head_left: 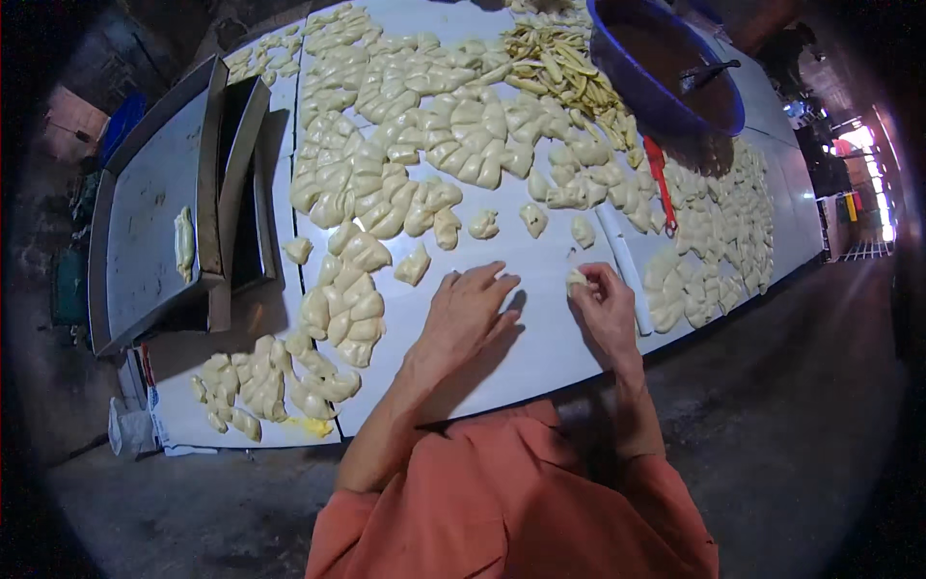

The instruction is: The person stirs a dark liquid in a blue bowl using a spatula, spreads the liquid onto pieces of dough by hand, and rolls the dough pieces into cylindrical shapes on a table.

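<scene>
My left hand (468,311) hovers at or rests on the white table with its fingers apart and nothing in them. To its right, the thumb and fingers of my right hand (610,314) pinch a small lump of dough (577,279). Just beyond the hands lie a few loose dough pieces, among them one dough piece (533,220) and another dough piece (413,264). A large spread of pale, glossy dough lumps (473,140) covers the table farther away. Close to my left forearm lies a curved cluster of dough lumps (345,309).
Metal trays (154,212) lean at the left, one with a dough strip on it. A purple basin (603,68) with brown contents stands far right, beside yellowish strips (559,68). A red-handled tool (660,183) lies near more dough pieces (714,232). A yellow smear (313,426) marks the near left.
</scene>
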`<act>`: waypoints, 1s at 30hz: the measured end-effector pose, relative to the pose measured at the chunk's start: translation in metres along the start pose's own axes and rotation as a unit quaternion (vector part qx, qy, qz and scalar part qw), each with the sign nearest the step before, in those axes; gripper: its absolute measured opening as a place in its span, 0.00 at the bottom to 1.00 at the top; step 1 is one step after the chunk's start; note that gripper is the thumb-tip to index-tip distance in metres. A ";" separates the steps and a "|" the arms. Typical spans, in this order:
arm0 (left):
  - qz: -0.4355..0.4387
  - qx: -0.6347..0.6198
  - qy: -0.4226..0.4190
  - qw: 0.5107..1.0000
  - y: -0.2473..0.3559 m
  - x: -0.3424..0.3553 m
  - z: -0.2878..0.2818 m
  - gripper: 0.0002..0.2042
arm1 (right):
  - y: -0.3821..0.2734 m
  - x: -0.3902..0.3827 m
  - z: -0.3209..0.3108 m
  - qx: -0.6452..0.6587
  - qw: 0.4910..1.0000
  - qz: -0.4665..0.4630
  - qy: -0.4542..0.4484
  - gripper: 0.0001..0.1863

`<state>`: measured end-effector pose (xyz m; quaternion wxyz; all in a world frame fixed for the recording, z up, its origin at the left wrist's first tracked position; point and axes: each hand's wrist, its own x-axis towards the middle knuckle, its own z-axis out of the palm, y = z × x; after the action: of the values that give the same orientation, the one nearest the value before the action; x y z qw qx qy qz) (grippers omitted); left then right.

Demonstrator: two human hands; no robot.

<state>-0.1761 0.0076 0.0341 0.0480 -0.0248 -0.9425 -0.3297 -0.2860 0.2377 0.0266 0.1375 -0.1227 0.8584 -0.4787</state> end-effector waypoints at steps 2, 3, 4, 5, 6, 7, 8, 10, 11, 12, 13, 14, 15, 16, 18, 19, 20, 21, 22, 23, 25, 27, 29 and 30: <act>0.001 -0.041 0.006 0.999 0.002 0.005 -0.002 0.21 | -0.011 -0.025 0.003 -0.025 0.999 -0.017 -0.026 0.14; -0.013 -0.050 0.019 0.998 -0.002 0.000 -0.004 0.20 | -0.021 -0.034 0.009 -0.050 0.997 -0.045 -0.050 0.14; -0.016 -0.048 0.013 0.999 -0.007 -0.006 -0.007 0.20 | -0.030 -0.040 0.016 -0.040 0.994 -0.065 -0.072 0.15; -0.034 -0.060 0.041 0.997 -0.014 -0.015 -0.011 0.19 | -0.033 -0.041 0.028 -0.034 0.990 -0.099 -0.099 0.15; -0.053 -0.072 0.070 0.994 -0.019 -0.025 -0.015 0.17 | -0.035 -0.042 0.041 -0.027 0.983 -0.133 -0.127 0.14; -0.100 -0.093 0.074 0.988 -0.017 -0.034 -0.024 0.15 | -0.037 -0.042 0.057 -0.027 0.982 -0.115 -0.146 0.14; -0.102 -0.092 0.074 0.988 -0.019 -0.045 -0.028 0.15 | -0.039 -0.041 0.075 -0.026 0.981 -0.100 -0.167 0.13; -0.116 -0.024 0.106 0.987 -0.020 -0.067 -0.030 0.14 | -0.035 -0.040 0.105 -0.132 0.972 -0.127 -0.144 0.12; -0.129 -0.019 0.113 0.985 -0.015 -0.078 -0.030 0.13 | -0.039 -0.039 0.107 -0.161 0.967 -0.143 -0.140 0.12; -0.137 -0.016 0.117 0.984 -0.011 -0.088 -0.025 0.13 | -0.042 -0.038 0.108 -0.190 0.959 -0.159 -0.134 0.11; -0.108 0.000 0.110 0.988 -0.007 -0.099 -0.017 0.13 | -0.044 -0.038 0.103 -0.195 0.955 -0.186 -0.126 0.11; -0.078 0.013 0.104 0.991 -0.003 -0.103 -0.012 0.14 | -0.043 -0.037 0.100 -0.194 0.953 -0.191 -0.136 0.11; -0.052 0.048 0.083 0.994 0.002 -0.104 -0.008 0.17 | -0.041 -0.036 0.097 -0.162 0.964 -0.186 -0.098 0.12; -0.039 0.044 0.068 0.996 0.006 -0.102 -0.004 0.24 | -0.038 -0.035 0.091 -0.131 0.973 -0.178 -0.060 0.13; -0.034 0.087 0.041 0.995 0.009 -0.098 0.010 0.31 | -0.034 -0.032 0.079 -0.122 0.964 -0.199 -0.128 0.21; -0.026 0.103 0.027 0.994 0.009 -0.097 0.019 0.35 | -0.027 -0.031 0.077 -0.131 0.935 -0.287 -0.161 0.28; -0.029 0.102 0.029 0.994 0.009 -0.097 0.027 0.35 | -0.021 -0.032 0.079 -0.138 0.898 -0.372 -0.192 0.34; -0.046 0.121 -0.004 0.992 0.010 -0.098 0.034 0.36 | -0.016 -0.036 0.085 -0.225 0.866 -0.341 -0.290 0.45; -0.062 0.138 -0.037 0.988 0.010 -0.099 0.041 0.38 | -0.013 -0.037 0.085 -0.227 0.865 -0.340 -0.291 0.45; -0.073 0.154 -0.047 0.984 0.008 -0.105 0.044 0.41 | -0.011 -0.038 0.085 -0.289 0.844 -0.354 -0.280 0.47; -0.084 0.137 -0.055 0.985 0.006 -0.117 0.043 0.43 | -0.004 -0.039 0.076 -0.349 0.824 -0.353 -0.272 0.50; -0.088 0.138 -0.072 0.984 0.008 -0.121 0.036 0.43 | 0.001 -0.040 0.066 -0.368 0.817 -0.352 -0.268 0.50; -0.089 0.151 -0.063 0.982 0.008 -0.120 0.031 0.41 | 0.001 -0.040 0.062 -0.388 0.808 -0.358 -0.262 0.51; -0.085 0.152 -0.061 0.983 0.008 -0.119 0.027 0.41 | 0.003 -0.042 0.063 -0.388 0.812 -0.353 -0.258 0.50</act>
<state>-0.0587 0.0287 0.0051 -0.0345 0.0430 -0.9815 -0.1833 -0.2251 0.2043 -0.0026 0.1163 -0.5792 0.8035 -0.0728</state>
